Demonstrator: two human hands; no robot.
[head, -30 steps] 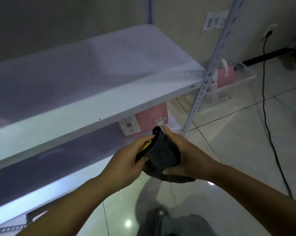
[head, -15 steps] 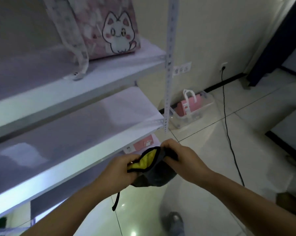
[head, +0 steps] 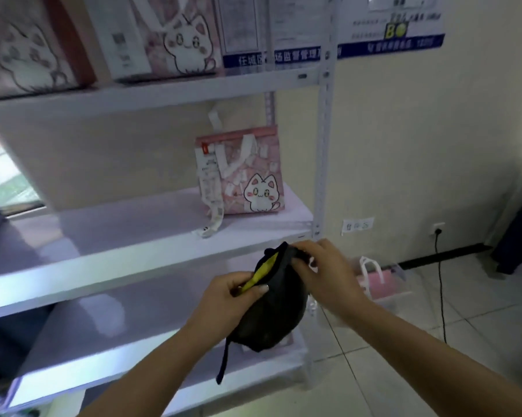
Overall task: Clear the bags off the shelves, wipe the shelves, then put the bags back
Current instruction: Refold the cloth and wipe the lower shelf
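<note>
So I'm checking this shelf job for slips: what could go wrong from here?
Both the left hand and right hand pinch only the rim of the dark pouch, so it might slip. Its dangling strap could snag the shelf edge. The cat bag's loose strap trails toward the shelf front and could be dragged.

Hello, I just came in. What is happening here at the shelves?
A person stands at a white shelf rack and holds a small dark pouch with a yellow lining in both hands. The left hand pinches one side of its opening, the right hand the other. One pink cat bag stands on the middle shelf; more bags stand on the shelf above.
</note>
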